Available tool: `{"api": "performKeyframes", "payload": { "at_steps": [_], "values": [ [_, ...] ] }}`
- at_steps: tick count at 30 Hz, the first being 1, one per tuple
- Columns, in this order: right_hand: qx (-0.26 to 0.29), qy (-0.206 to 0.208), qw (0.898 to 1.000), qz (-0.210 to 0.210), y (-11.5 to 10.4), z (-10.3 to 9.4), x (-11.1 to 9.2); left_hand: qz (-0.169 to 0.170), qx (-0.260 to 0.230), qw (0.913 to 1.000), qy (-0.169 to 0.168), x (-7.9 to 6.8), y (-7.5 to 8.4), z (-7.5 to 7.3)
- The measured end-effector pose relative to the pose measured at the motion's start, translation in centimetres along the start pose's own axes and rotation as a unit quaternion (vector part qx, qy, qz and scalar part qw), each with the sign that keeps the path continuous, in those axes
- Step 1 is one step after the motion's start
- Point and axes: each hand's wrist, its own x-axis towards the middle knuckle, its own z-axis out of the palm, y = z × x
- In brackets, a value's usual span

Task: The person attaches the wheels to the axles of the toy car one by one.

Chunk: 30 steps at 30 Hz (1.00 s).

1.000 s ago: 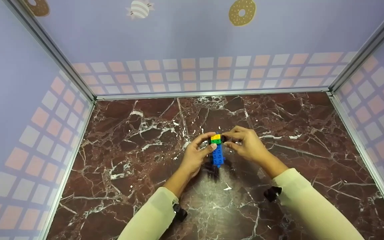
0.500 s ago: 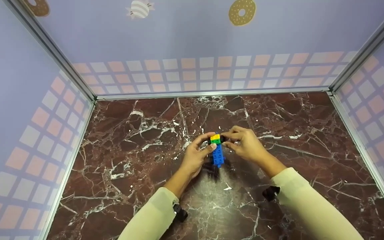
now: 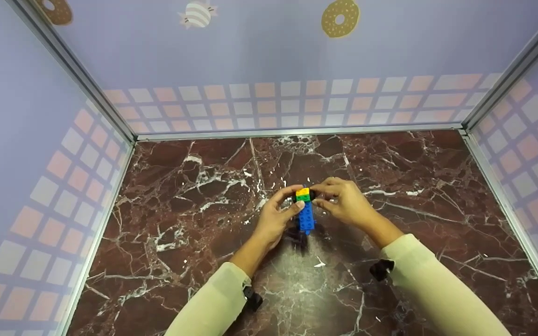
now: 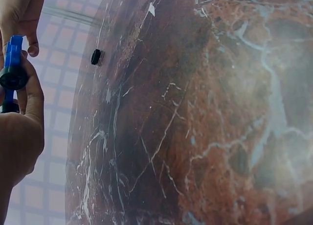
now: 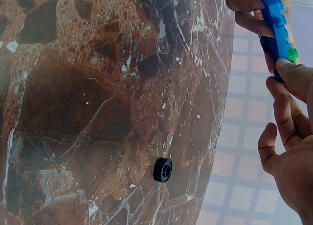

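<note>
My left hand holds a toy brick car, its blue studded base pointing toward me. At the far end sit a green brick and a yellow brick; the thumb lies near the green one. My right hand pinches a black wheel against the car's right side. Whether that wheel is seated cannot be told. In the left wrist view, black wheels show on the blue base. The right wrist view shows the right fingertips at the car's end.
A loose black wheel rests on the dark red marbled tabletop; the left wrist view also shows a loose wheel, perhaps the same one. Lilac panels enclose the back and sides. Small white flecks dot the surface.
</note>
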Motion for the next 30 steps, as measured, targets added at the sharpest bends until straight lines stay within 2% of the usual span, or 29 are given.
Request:
{"api": "performKeyframes", "payload": {
  "at_steps": [8, 21, 30],
  "values": [
    [0.006, -0.005, 1.0, 0.006, 0.3, 0.05, 0.09, 0.02, 0.01, 0.9997, -0.003, 0.15, -0.15, 0.14],
    [-0.006, -0.007, 1.0, 0.019, 0.54, 0.16, 0.23, -0.02, -0.027, 0.9989, -0.034, -0.11, 0.17, -0.12],
    [0.005, -0.009, 1.0, 0.025, 0.54, 0.01, 0.23, -0.014, -0.045, 0.9975, -0.054, -0.22, 0.29, -0.01]
  ]
}}
